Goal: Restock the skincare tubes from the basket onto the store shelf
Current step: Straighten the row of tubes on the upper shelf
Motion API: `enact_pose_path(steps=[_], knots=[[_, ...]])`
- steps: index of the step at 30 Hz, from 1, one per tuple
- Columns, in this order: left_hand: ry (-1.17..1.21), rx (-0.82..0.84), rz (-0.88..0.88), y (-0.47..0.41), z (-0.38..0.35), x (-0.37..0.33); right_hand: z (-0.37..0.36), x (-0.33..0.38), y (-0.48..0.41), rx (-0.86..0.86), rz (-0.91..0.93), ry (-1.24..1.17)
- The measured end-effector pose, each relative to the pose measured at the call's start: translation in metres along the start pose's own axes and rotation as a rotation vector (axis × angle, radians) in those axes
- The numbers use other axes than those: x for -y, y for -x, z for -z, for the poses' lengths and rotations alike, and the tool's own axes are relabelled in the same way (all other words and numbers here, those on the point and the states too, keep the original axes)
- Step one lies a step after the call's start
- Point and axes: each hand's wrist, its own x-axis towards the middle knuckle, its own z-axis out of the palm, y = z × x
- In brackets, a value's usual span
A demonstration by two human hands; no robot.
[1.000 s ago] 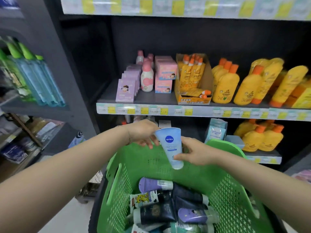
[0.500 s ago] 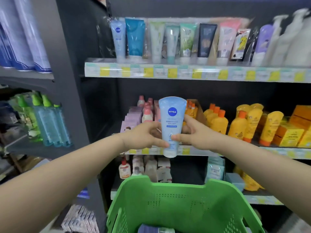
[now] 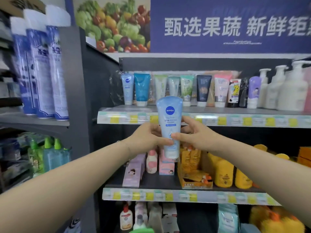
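Tube in hand: A light blue Nivea tube was held upright in the air, cap down and crimped end up, in front of the top shelf's price strip. Its crimped edge overlapped the shelf lip in view, and it rested on nothing.
Left hand: The left hand gripped the tube's lower left side, with fingers curled behind it and the thumb on the front.
Right hand: The right hand pinched the tube's right side, thumb in front and fingers behind.
Top shelf: The top shelf carried a row of tubes standing cap down and packed side by side. The row ran from a matching Nivea tube at the left end to white pump bottles on the right.
Room on shelf: A thin band of bare board showed along the front edge, before the row. Between the matching tube and the dark side panel was a narrow stretch holding something clear and crinkled, too blurred to name.
Headroom: Dark back panel showed above the tubes' tops, up to the unit's upper edge.
Below the hands: The middle shelf held pink boxes and yellow bottles.
Basket: Only a green sliver of the basket showed at the bottom edge.
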Motion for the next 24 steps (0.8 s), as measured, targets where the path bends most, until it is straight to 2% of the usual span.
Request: enact_pose_path(steps=[7, 18, 24], knots=[[-0.031, -0.092, -0.017, -0.014, 0.026, -0.026, 0.012, 0.027, -0.026, -0.134, 0.076, 0.129], [-0.087, -0.212, -0.028, -0.031, 0.069, -0.054, 0.011, 0.059, -0.075, -0.334, 0.064, -0.008], [-0.086, -0.331, -0.015, -0.041, 0.098, -0.052, -0.008, 0.079, -0.107, -0.367, 0.071, -0.121]])
